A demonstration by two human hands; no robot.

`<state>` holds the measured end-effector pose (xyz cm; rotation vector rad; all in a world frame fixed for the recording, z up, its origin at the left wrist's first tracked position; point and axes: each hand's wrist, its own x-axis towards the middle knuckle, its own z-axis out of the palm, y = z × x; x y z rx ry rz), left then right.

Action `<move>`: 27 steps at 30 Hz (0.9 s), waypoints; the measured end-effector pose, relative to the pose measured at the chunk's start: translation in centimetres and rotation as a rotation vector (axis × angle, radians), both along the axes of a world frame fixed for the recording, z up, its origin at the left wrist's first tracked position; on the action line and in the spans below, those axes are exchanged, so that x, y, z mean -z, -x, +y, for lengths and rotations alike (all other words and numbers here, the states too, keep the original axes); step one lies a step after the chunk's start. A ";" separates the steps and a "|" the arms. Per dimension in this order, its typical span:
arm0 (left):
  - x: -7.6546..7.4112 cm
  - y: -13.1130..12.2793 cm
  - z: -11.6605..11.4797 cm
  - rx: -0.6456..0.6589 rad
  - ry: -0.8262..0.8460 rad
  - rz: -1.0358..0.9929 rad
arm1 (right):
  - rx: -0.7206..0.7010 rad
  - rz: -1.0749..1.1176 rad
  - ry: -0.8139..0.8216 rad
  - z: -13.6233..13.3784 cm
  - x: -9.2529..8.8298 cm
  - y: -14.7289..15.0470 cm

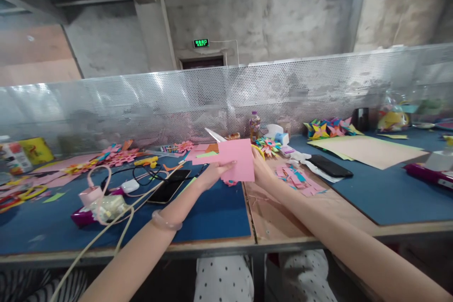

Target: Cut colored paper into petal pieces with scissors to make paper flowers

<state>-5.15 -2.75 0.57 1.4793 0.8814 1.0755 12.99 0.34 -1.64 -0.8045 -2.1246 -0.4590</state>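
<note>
i'm holding a pink sheet (pixel 242 155) up over the table, my left hand (pixel 214 173) pinching its lower left with the thumb in front. my right hand (pixel 261 169) is curling round the yellow handle of the scissors (pixel 214 135), fingers partly hiding behind the paper; how far apart the blades are standing, i can't tell. i seem to be cutting, or lining up a cut, and that is calling for a steady, flat sheet and the blades meeting its edge squarely. below, a blue mat (pixel 215 222) is covering the table to the left, and pink scraps (pixel 300 180) are lying on bare wood to the right. a phone (pixel 171 185) is resting on the mat. beyond, a metal screen (pixel 170 99) is running across, and an exit sign (pixel 201 43) is glowing on the concrete wall (pixel 300 14).
</note>
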 end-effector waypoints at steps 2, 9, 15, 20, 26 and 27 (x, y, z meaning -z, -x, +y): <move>-0.3 0.2 0.0 -0.038 -0.021 -0.037 | 0.004 0.045 0.019 -0.4 -0.7 0.7; -1.1 0.4 -1.1 -0.033 -0.036 -0.061 | 0.050 0.132 0.080 -0.4 -1.6 0.8; -1.5 0.8 -1.2 -0.017 -0.069 -0.091 | -0.105 0.080 -0.004 0.0 -2.3 -1.1; -1.4 1.8 -1.3 0.024 -0.028 -0.027 | -0.118 0.024 -0.012 -0.4 -2.7 -1.1; -1.0 1.7 -1.0 0.002 -0.002 -0.105 | -0.037 0.123 -0.007 -0.7 -2.7 1.4; -1.0 1.6 -1.0 0.000 0.002 -0.132 | -0.040 0.133 0.009 -0.6 -2.5 1.9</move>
